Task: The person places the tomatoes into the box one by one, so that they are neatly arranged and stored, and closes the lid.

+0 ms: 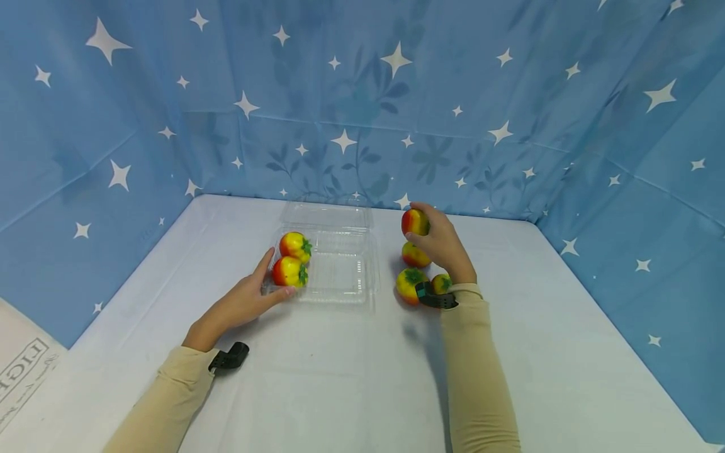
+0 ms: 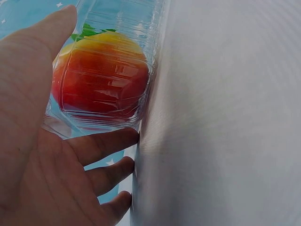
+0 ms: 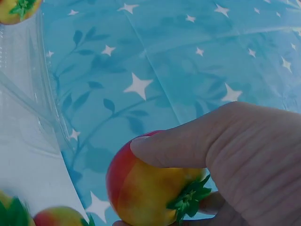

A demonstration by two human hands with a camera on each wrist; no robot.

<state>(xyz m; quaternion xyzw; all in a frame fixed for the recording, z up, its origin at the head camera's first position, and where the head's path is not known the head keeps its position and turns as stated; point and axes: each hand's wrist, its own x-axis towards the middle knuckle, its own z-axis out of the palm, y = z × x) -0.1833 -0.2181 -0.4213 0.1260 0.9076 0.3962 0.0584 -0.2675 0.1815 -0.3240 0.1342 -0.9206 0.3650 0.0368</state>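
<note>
A clear plastic clamshell box [image 1: 334,296] lies with its lid [image 1: 325,215] swung back. Two red-and-yellow fruits with green leafy tops, a rear one [image 1: 293,245] and a front one [image 1: 287,272], sit along its left side. My left hand [image 1: 246,299] touches the box's near left corner, thumb at the front, fingers fairly straight along the side. Another such fruit [image 3: 150,183] is gripped between the thumb and fingers of my right hand [image 1: 444,242], above the right-hand group. In the left wrist view, one fruit [image 2: 101,75] shows through the box wall.
Beneath my right hand and wrist are several more fruits: one at the back [image 1: 415,255], one in front [image 1: 410,286] and a partly hidden one [image 1: 441,283]. They stand on the white-covered table [image 1: 340,377]. A blue star-patterned curtain [image 1: 362,94] borders the table's back and sides.
</note>
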